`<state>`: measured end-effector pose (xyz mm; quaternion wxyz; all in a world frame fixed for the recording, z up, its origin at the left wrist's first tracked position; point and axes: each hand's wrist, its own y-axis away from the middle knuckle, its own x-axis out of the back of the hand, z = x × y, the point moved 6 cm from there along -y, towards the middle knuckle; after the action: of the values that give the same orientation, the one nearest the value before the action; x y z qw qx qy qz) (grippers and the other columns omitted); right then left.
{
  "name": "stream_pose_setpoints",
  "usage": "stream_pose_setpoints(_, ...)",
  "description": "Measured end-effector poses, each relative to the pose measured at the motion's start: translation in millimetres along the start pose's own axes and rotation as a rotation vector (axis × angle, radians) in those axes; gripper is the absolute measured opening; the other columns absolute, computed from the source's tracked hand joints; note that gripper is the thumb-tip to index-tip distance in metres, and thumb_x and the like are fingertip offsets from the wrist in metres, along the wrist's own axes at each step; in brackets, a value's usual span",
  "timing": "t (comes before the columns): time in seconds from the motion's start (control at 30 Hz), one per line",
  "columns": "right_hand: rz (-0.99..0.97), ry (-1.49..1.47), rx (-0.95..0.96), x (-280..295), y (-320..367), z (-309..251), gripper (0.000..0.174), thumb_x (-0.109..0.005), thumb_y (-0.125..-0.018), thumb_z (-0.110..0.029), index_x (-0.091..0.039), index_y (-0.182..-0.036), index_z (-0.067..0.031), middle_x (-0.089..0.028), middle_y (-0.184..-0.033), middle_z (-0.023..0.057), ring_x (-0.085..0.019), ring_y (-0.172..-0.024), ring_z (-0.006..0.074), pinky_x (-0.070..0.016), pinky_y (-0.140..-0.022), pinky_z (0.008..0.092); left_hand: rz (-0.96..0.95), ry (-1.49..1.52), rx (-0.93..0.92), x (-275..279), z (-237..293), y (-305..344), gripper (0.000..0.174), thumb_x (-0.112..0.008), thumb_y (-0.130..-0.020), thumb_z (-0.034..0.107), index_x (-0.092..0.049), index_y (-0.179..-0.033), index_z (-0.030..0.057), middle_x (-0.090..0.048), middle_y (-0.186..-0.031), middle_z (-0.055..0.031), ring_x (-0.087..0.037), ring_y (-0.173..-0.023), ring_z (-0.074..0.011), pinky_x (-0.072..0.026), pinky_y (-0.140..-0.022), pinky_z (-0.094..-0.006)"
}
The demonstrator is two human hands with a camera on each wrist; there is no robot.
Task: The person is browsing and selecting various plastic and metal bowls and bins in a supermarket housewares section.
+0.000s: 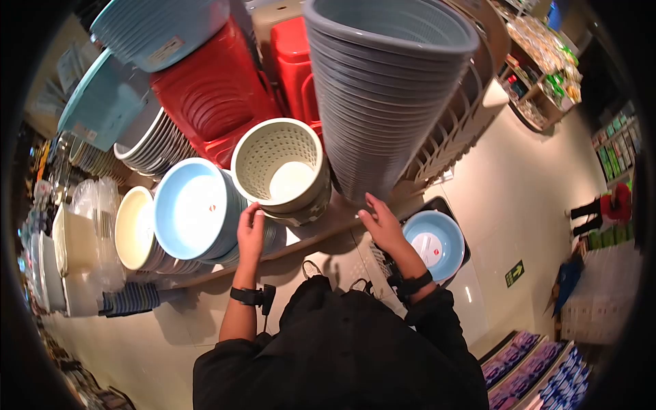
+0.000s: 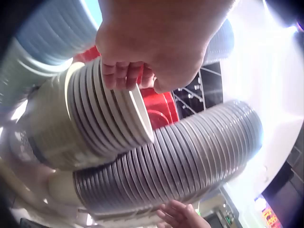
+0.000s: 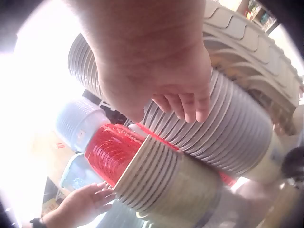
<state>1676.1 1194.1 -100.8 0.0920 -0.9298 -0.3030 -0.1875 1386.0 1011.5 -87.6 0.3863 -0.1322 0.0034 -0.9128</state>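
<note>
The left hand is at the near side of the stack of cream baskets, its fingertips touching the upper rim. Its grip is loosely spread, with the fingers slightly bent and pinching nothing. The right hand is in front of the lower part of the tall stack of gray baskets, the thumb apart from the fingers; its grip is spread and holds nothing. Whether its fingertips touch the gray stack I cannot tell.

The cream baskets stand upright, nested together, on the desk, between the light-blue basins and the gray stack. The top one has perforated walls and a pale bottom. Left of the light-blue basins are the cream basins. Behind the cream baskets are red plastic goods, and blue tubs lie tilted at the far left.

On the floor, to the right of the desk, a blue basin sits in a black container. Each forearm wears a black wrist strap.
</note>
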Motion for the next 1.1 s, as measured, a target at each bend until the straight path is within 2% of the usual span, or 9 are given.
stream_pose_setpoints(0.03, -0.034, -0.079, 0.029, -18.3, -18.0, -8.3, 0.056, -0.058, -0.094, -0.032, -0.044, -0.137, 0.0002, -0.050, -0.134, 0.0202, -0.053, -0.120, 0.0301, -0.0434, -0.097, 0.0367, 0.088, 0.079, 0.053, 23.5, -9.7, -4.4, 0.029, -0.055, -0.097, 0.015, -0.056, -0.121, -0.0010, -0.060, -0.112, -0.0071, -0.056, -0.100, -0.0126, -0.0442, -0.089, -0.0262)
stream_pose_setpoints(0.07, -0.068, -0.158, 0.055, -35.4, -34.3, -17.5, 0.057, -0.058, -0.094, -0.032, -0.041, -0.139, -0.0006, -0.048, -0.137, 0.0203, -0.052, -0.121, 0.0303, -0.0431, -0.098, 0.0368, 0.154, 0.097, 0.056, 43.3, -20.4, -8.6, 0.032, -0.055, -0.097, 0.022, -0.055, -0.125, 0.0052, -0.059, -0.114, -0.0007, -0.054, -0.098, -0.0082, -0.0432, -0.081, -0.0227)
stream_pose_setpoints(0.17, -0.107, -0.209, 0.075, -83.6, -75.9, -35.0, 0.066, -0.057, -0.094, -0.033, -0.031, -0.145, 0.0008, -0.036, -0.147, 0.0214, -0.044, -0.130, 0.0308, -0.0402, -0.101, 0.0372, 0.225, 0.162, 0.179, 77.0, -30.2, -18.0, 0.045, -0.053, -0.099, 0.031, -0.048, -0.135, 0.0050, -0.054, -0.126, -0.0032, -0.051, -0.111, -0.0114, -0.0430, -0.090, -0.0293)
stream_pose_setpoints(0.23, -0.076, -0.276, 0.038, -118.0, -115.9, -30.7, 0.066, -0.056, -0.096, -0.021, -0.023, -0.148, 0.0024, -0.038, -0.145, 0.0215, -0.047, -0.125, 0.0216, -0.0428, -0.098, 0.0310, 0.182, 0.241, 0.241, 82.6, -36.6, -38.7, 0.051, -0.051, -0.099, 0.034, -0.042, -0.141, 0.0047, -0.050, -0.133, -0.0049, -0.048, -0.121, -0.0148, -0.0404, -0.097, -0.0340)
stream_pose_setpoints(0.27, -0.048, -0.313, 0.008, -128.2, -125.5, -26.5, 0.071, -0.056, -0.094, -0.031, -0.024, -0.147, 0.0040, -0.032, -0.148, 0.0261, -0.037, -0.134, 0.0344, -0.0339, -0.107, 0.0383, 0.144, 0.209, 0.254, 83.3, -41.0, -46.5, 0.055, -0.050, -0.099, 0.034, -0.037, -0.144, 0.0045, -0.047, -0.136, -0.0062, -0.044, -0.127, -0.0169, -0.0376, -0.102, -0.0350)
stream_pose_setpoints(0.4, 0.038, -0.227, 0.017, -132.3, -145.2, -33.2, 0.072, -0.055, -0.094, -0.028, -0.020, -0.146, 0.0067, -0.035, -0.145, 0.0294, -0.037, -0.134, 0.0364, -0.0315, -0.108, 0.0375, 0.135, 0.273, 0.320, 73.0, -38.1, -65.3, 0.060, -0.051, -0.099, 0.032, -0.032, -0.147, 0.0016, -0.044, -0.141, -0.0083, -0.044, -0.126, -0.0154, -0.0369, -0.102, -0.0305)
stream_pose_setpoints(0.5, 0.045, -0.232, -0.033, -127.9, -153.2, -42.9, 0.071, -0.056, -0.093, -0.025, -0.021, -0.146, 0.0059, -0.036, -0.144, 0.0289, -0.039, -0.133, 0.0371, -0.0316, -0.109, 0.0378, 0.000, 0.242, 0.278, 59.0, -47.3, -83.7, 0.065, -0.054, -0.097, 0.028, -0.027, -0.147, -0.0022, -0.044, -0.141, -0.0139, -0.045, -0.124, -0.0171, -0.0358, -0.103, -0.0281)
stream_pose_setpoints(0.8, 0.054, -0.221, -0.013, -134.2, -142.5, -32.9, 0.067, -0.053, -0.094, -0.019, -0.019, -0.146, 0.0058, -0.036, -0.143, 0.0298, -0.039, -0.133, 0.0378, -0.0312, -0.108, 0.0394, 0.081, 0.073, 0.072, 45.9, -39.7, -87.6, 0.067, -0.057, -0.093, 0.017, -0.023, -0.148, -0.0024, -0.046, -0.139, -0.0184, -0.046, -0.125, -0.0212, -0.0363, -0.104, -0.0311)
stream_pose_setpoints(1.1, 0.010, -0.215, -0.063, -128.4, -142.4, -39.1, 0.066, -0.053, -0.094, -0.021, -0.022, -0.145, 0.0069, -0.038, -0.141, 0.0302, -0.041, -0.130, 0.0377, -0.0330, -0.107, 0.0389, 0.142, 0.128, 0.058, 46.2, -33.4, -77.6, 0.066, -0.058, -0.092, 0.013, -0.025, -0.147, -0.0023, -0.045, -0.139, -0.0173, -0.049, -0.121, -0.0203, -0.0388, -0.102, -0.0309)
